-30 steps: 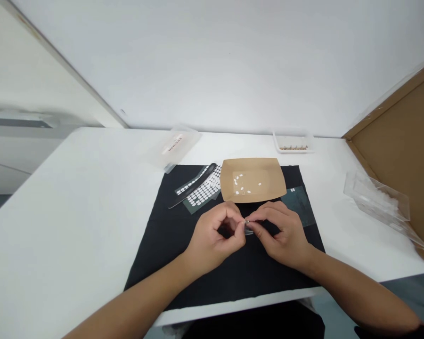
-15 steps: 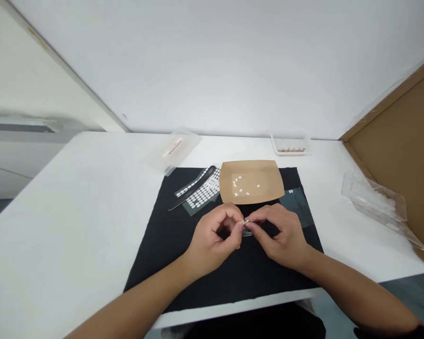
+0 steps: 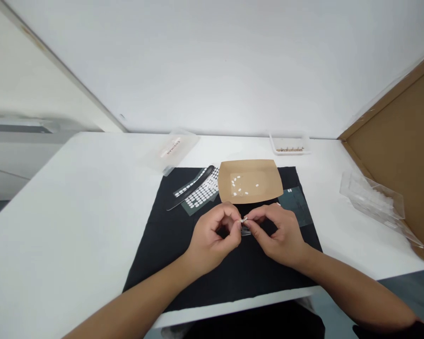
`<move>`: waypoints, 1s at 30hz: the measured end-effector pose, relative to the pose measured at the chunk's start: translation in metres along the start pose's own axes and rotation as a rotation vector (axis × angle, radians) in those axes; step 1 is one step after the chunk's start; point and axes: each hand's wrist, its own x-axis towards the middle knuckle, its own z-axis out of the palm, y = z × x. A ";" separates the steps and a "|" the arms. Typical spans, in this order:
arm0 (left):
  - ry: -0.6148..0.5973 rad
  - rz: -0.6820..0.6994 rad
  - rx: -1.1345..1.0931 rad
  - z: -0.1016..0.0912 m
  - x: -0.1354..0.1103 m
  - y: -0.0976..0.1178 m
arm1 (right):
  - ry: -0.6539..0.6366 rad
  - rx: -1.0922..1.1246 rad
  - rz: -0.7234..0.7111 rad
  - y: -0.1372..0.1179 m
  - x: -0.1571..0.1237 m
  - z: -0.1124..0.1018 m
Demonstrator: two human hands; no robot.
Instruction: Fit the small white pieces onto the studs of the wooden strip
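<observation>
Thumb and forefinger of my left hand (image 3: 217, 233) are closed in a pinch on one end of a small whitish piece (image 3: 243, 220). My right hand (image 3: 281, 233) pinches the other end, fingertips almost touching the left ones. The piece is too small to name. Just below the fingertips a bit of clear, shiny material (image 3: 246, 231) shows, mostly hidden by the hands. Directly beyond the hands stands a brown paper tray (image 3: 275, 181) with several small white ovals in it. A black cloth (image 3: 212, 289) lies under both hands.
Left of the tray, a slim black pointed tool (image 3: 194, 187) lies across sheets of white oval stickers (image 3: 199, 195). A dark green sheet (image 3: 297, 207) is at right. Farther back are a frosted bag (image 3: 176, 148) and a small clear box (image 3: 292, 151). Clear plastic packaging (image 3: 374, 200) lies far right.
The view has shifted very slightly. Both hands keep their pinch on the small piece, with little finger movement. A small white spot now shows by the right hand's knuckles.
</observation>
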 end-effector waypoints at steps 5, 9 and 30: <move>-0.020 -0.011 -0.065 -0.001 0.001 0.000 | 0.003 0.019 0.053 0.002 0.000 0.001; -0.016 0.034 0.011 -0.002 0.003 0.002 | 0.007 0.019 0.054 0.005 -0.001 0.002; 0.280 0.499 0.822 -0.033 0.033 -0.014 | 0.044 -0.203 -0.006 0.023 0.022 -0.030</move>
